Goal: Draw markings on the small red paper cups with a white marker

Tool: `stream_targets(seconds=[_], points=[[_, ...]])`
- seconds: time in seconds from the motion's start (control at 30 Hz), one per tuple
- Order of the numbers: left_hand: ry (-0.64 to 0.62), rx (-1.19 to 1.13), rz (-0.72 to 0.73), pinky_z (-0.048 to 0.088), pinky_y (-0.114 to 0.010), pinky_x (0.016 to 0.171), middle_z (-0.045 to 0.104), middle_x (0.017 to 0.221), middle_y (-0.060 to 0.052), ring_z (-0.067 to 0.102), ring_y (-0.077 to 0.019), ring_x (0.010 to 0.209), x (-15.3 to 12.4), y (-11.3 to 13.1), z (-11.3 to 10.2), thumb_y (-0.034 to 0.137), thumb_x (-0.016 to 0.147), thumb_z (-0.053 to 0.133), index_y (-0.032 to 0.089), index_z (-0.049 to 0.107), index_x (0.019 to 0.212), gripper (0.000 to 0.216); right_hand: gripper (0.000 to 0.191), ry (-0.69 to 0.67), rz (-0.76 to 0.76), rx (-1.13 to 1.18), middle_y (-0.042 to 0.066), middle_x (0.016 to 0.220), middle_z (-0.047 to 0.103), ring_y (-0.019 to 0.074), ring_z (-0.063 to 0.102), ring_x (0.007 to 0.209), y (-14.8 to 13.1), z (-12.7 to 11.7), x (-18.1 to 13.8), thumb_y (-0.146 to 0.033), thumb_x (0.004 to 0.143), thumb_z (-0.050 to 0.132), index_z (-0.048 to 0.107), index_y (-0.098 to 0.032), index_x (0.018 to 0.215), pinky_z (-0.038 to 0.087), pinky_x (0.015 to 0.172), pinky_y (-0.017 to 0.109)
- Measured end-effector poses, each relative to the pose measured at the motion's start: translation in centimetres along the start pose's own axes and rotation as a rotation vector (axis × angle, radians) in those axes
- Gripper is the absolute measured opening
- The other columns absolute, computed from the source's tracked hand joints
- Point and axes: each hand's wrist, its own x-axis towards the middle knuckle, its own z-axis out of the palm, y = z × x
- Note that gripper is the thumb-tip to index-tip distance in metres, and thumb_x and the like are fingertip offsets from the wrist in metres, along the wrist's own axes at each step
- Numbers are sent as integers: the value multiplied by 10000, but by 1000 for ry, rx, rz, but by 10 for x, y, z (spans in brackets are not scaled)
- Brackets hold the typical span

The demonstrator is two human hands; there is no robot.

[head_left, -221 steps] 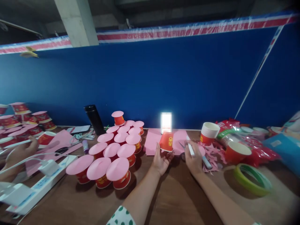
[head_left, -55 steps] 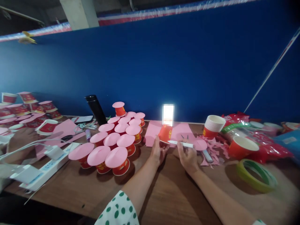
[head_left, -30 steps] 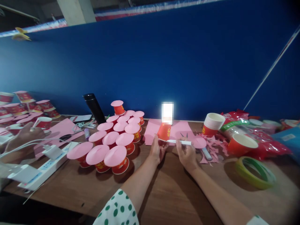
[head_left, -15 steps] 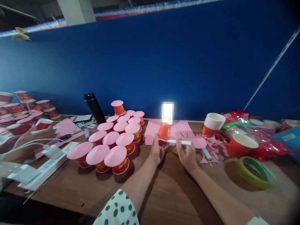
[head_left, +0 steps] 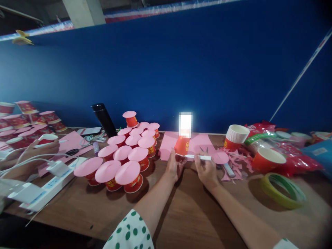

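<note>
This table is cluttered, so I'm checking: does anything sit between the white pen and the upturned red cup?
Nothing visible does. The pen in the right hand reaches the red cup at its lower rim directly; the left hand holds that cup on pink paper.

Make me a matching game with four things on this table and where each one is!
1 red cup
2 white pen
3 black flask
4 green tape ring

A in the right hand
B lying flat at the right end of the table
C on the pink paper, held by the left hand
D standing behind the pink-topped cups

Pairs: 1-C, 2-A, 3-D, 4-B
</note>
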Motion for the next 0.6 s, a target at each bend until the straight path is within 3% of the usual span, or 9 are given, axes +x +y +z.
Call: stream_targets(seconds=[0.37, 0.6], points=[[33, -14, -2, 508, -312, 792, 654, 759, -41, 613, -132, 688, -2, 1, 3, 507, 807, 560, 149, 632, 923, 383, 292, 29, -44, -87, 67, 691, 638, 187, 601, 632, 4, 1, 0, -376, 922, 426, 587, -169, 794, 463, 648, 302], [47, -14, -10, 513, -300, 782, 650, 718, -33, 616, -127, 663, -4, 2, 6, 486, 817, 559, 135, 632, 907, 369, 273, 31, -19, -70, 48, 649, 620, 164, 572, 566, 5, 0, 1, -360, 922, 426, 567, -172, 783, 445, 587, 277]])
